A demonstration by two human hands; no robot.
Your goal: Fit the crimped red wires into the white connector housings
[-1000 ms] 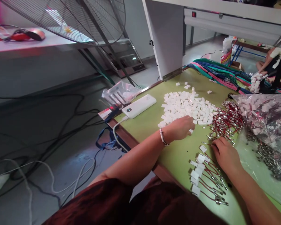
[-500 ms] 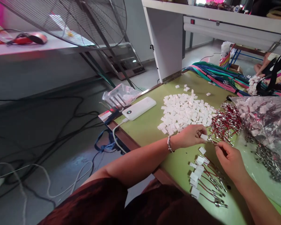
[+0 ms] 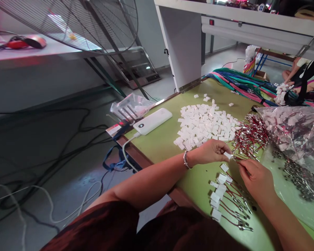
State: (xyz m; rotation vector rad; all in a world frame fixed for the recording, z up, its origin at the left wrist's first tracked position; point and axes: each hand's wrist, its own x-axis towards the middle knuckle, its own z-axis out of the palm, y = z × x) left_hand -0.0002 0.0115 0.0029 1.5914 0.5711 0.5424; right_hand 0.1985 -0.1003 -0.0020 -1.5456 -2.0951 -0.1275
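- Left hand [image 3: 216, 152]: fingertips pinched on a white block [image 3: 227, 155].
- Right hand [image 3: 258, 176]: fingers closed on a red wire [image 3: 236, 159], its tip at the block; whether it is inside, I cannot tell.
- Just beyond the left hand: a pile of loose blocks [image 3: 204, 122] on the desk [image 3: 159, 150].
- Beyond the right hand: a heap of red wires [image 3: 251, 134].
- Nearer the body, between both hands: wired blocks [image 3: 221, 191].
- Right of the right hand: a clear bag [image 3: 295, 129].

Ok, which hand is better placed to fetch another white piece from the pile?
Likely the left hand: it lies nearer the white pile, though holding a white piece. The right hand is farther off, beside the red-wire heap, seemingly pinching a wire.
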